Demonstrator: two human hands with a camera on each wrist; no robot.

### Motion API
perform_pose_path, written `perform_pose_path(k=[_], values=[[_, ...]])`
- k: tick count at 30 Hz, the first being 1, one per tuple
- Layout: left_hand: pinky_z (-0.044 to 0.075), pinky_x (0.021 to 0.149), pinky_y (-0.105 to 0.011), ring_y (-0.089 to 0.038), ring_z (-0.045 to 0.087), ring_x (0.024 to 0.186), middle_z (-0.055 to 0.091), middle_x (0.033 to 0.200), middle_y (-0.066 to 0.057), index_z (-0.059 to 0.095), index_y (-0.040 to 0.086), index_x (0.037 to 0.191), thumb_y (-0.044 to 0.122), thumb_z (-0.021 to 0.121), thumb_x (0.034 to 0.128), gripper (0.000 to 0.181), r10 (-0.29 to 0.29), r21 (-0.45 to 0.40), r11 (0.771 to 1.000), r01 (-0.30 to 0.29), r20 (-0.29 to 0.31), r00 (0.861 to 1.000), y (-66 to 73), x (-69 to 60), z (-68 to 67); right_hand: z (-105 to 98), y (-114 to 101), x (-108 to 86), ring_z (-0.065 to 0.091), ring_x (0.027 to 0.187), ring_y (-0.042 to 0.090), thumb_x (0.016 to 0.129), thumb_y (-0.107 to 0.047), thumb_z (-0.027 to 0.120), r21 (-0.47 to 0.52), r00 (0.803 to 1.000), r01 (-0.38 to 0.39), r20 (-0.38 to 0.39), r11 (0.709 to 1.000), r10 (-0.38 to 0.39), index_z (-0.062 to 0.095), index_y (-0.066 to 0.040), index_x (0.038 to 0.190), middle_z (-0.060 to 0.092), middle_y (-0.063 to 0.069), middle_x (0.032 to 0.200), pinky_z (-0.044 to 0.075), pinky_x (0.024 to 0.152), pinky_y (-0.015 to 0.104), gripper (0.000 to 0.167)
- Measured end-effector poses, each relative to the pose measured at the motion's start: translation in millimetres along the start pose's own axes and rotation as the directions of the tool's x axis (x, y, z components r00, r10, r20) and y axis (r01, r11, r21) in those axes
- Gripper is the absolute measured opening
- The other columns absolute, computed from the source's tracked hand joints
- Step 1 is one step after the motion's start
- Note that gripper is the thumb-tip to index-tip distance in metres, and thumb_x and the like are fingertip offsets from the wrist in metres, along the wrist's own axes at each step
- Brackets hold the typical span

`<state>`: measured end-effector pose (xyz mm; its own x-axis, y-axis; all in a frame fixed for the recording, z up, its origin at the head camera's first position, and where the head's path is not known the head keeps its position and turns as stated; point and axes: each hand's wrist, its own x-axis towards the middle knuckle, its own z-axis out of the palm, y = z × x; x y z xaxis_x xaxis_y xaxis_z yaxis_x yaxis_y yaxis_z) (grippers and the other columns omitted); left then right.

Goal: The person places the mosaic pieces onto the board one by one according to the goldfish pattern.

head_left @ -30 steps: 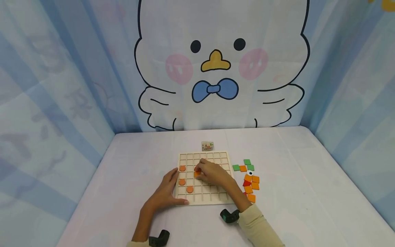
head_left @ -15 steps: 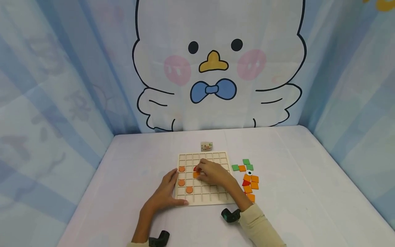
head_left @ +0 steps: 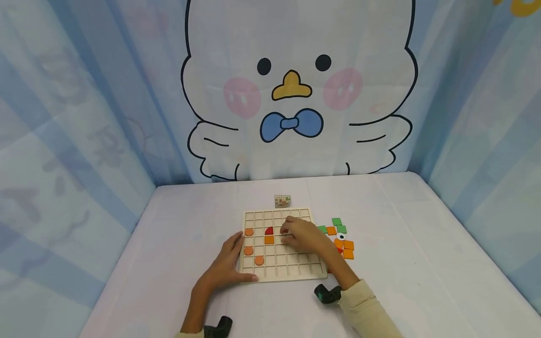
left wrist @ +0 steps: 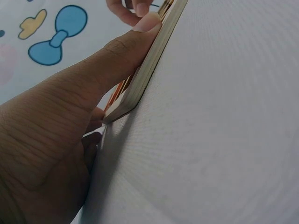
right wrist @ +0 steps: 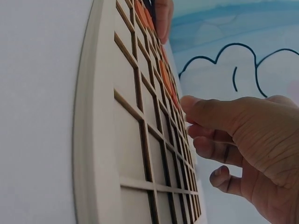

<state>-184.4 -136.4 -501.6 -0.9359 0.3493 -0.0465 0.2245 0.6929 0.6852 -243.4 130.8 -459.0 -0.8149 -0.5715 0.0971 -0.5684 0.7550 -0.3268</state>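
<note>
A pale wooden grid board [head_left: 291, 271] lies on the table in the head view. My left hand [head_left: 228, 262] holds its near left corner, thumb along the front edge and fingers at the left side. A red rounded tile [head_left: 269, 231] sits in one cell, directly above an orange square tile [head_left: 269, 240]. Several orange round tiles [head_left: 259, 260] occupy cells at the left. Over the board's right half hovers my right hand [head_left: 303, 234]. In the right wrist view, its fingers [right wrist: 210, 112] are loosely bent, apart from the grid, with nothing visible between them.
Loose tiles lie right of the board: green squares [head_left: 336, 221], orange squares [head_left: 348, 245] and a white eye tile [head_left: 341, 236]. My right forearm hides some. Behind the board stands a small patterned card [head_left: 282, 201]. A printed curtain [head_left: 291, 155] rises behind the table.
My right hand has let go of the red tile and moved right, uncovering it and the orange square beside it. The left hand has stayed on the board.
</note>
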Motion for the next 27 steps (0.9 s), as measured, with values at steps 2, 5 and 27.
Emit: perform_pose_path(k=[2,5,27], values=[[0.025,0.118,-0.055,-0.032,0.013,0.151,0.011,0.164,-0.011,0.016,0.006,0.156,0.059,0.084,0.0647,0.126,-0.003,-0.002,1.000,0.003,-0.001,1.000,-0.9,-0.1,-0.2,-2,3,-3.3,0.058,0.081,0.009,0.091,-0.026,0.069,0.000,1.000,-0.001,-0.010,1.000,0.001,0.072,-0.013,0.103,0.062,-0.003,0.100,0.053,0.075,0.029,0.017],[0.025,0.118,-0.054,-0.031,0.013,0.151,0.010,0.164,-0.010,0.016,0.006,0.156,0.059,0.084,0.0643,0.127,-0.006,-0.004,1.000,0.006,-0.003,1.000,-1.7,-0.2,-0.6,-5,9,-9.8,0.057,0.078,0.008,0.091,-0.026,0.069,-0.007,1.000,-0.009,-0.027,1.000,0.009,0.072,-0.014,0.101,0.062,-0.003,0.098,0.052,0.071,0.027,0.016],[0.026,0.118,-0.054,-0.032,0.015,0.150,0.011,0.163,-0.014,0.016,0.004,0.156,0.059,0.083,0.0659,0.125,-0.003,0.025,1.000,0.003,-0.001,1.000,1.9,-0.5,-2.4,-30,55,-67.5,0.052,0.075,0.009,0.085,-0.019,0.076,-0.028,0.979,-0.166,-0.125,0.986,0.161,0.073,-0.007,0.100,0.063,0.001,0.099,0.055,0.072,0.027,0.019]])
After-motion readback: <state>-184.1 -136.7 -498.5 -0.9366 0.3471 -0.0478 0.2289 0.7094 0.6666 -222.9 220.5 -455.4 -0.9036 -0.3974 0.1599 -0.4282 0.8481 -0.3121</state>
